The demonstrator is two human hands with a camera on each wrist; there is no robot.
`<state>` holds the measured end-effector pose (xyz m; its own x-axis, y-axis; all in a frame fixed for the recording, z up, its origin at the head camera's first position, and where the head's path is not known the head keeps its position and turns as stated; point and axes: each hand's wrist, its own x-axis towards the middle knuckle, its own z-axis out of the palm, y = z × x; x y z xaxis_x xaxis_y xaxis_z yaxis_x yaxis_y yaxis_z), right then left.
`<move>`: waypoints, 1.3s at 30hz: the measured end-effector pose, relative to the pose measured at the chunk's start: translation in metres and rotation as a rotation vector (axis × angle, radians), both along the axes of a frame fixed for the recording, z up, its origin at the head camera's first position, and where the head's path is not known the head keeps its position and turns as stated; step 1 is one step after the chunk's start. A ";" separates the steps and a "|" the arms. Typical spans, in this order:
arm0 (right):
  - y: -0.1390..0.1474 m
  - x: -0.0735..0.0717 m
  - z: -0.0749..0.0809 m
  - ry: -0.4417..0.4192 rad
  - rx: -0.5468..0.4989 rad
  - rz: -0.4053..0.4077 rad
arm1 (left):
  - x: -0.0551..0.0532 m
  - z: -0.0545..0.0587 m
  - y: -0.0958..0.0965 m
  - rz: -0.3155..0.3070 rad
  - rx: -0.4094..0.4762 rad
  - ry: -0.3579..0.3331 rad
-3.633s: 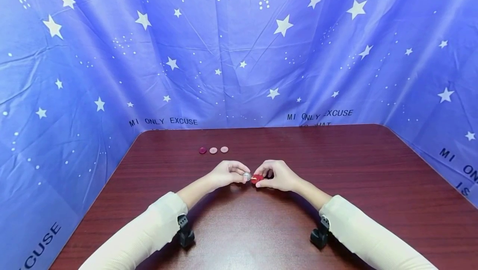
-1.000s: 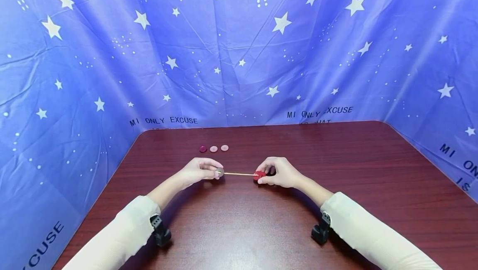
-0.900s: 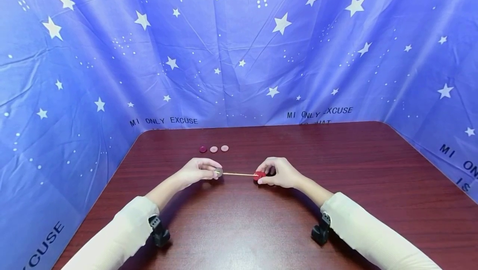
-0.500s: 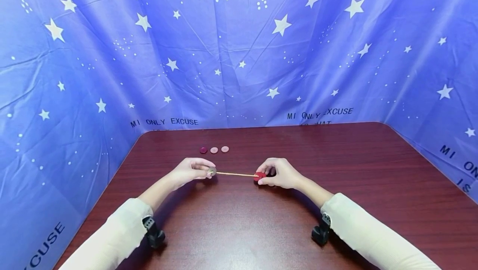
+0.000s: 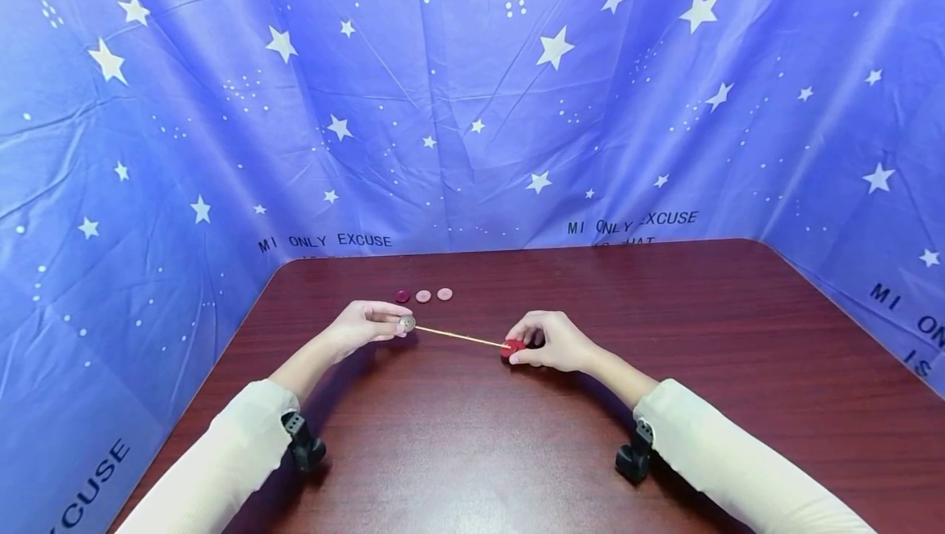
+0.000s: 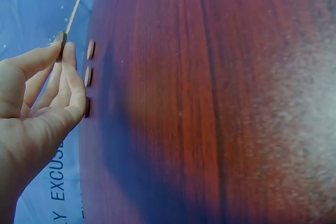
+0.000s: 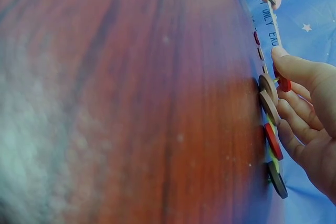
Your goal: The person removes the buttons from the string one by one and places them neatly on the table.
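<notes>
Thumb and fingers of my left hand (image 5: 358, 329) pinch a small grey button (image 5: 407, 323), seen edge-on in the left wrist view. From it a thin yellow cord (image 5: 461, 337) runs taut, sloping down to a red button (image 5: 511, 350). My right hand (image 5: 557, 344) pinches that red button. In the right wrist view, several more buttons hang on the cord beside the right hand: two tan ones, another red button (image 7: 273, 141) and a dark button (image 7: 277, 179) lowest in that view. Whether the cord passes through the grey button is hidden by the fingertips.
Three loose buttons lie in a row on the dark red wooden table (image 5: 472, 435) beyond the hands: a maroon button (image 5: 402, 296), a pink button (image 5: 423, 297) and a second pink button (image 5: 445, 294). A blue starred curtain (image 5: 472, 91) surrounds the table's back and sides.
My left hand has moved left from beside the right one, then slightly up in view, with the grey button; the cord now stretches between both hands. My right hand stays nearly still.
</notes>
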<state>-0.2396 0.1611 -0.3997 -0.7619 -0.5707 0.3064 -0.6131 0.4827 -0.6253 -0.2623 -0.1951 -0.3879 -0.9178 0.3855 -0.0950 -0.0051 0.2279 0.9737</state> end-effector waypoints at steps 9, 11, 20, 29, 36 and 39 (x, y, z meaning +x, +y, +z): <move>0.000 0.000 -0.001 0.017 0.000 0.006 | -0.008 0.001 -0.002 0.018 0.000 0.005; 0.000 0.000 -0.001 0.018 0.001 0.004 | -0.009 0.001 -0.002 0.023 0.004 0.000; 0.000 0.000 0.001 0.018 0.003 0.009 | -0.013 -0.001 -0.011 0.025 0.033 -0.053; 0.001 0.001 0.002 0.007 0.014 -0.003 | -0.018 -0.002 0.000 0.023 0.037 -0.047; 0.002 0.000 0.001 0.005 0.019 -0.005 | -0.030 0.000 0.024 0.029 0.019 -0.042; 0.002 -0.001 0.000 -0.006 0.016 -0.007 | -0.037 0.000 0.037 0.014 0.030 -0.036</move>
<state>-0.2405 0.1629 -0.3996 -0.7678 -0.5699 0.2928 -0.6058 0.4972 -0.6211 -0.2993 -0.1579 -0.3881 -0.9194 0.3755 -0.1166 -0.0431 0.1984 0.9792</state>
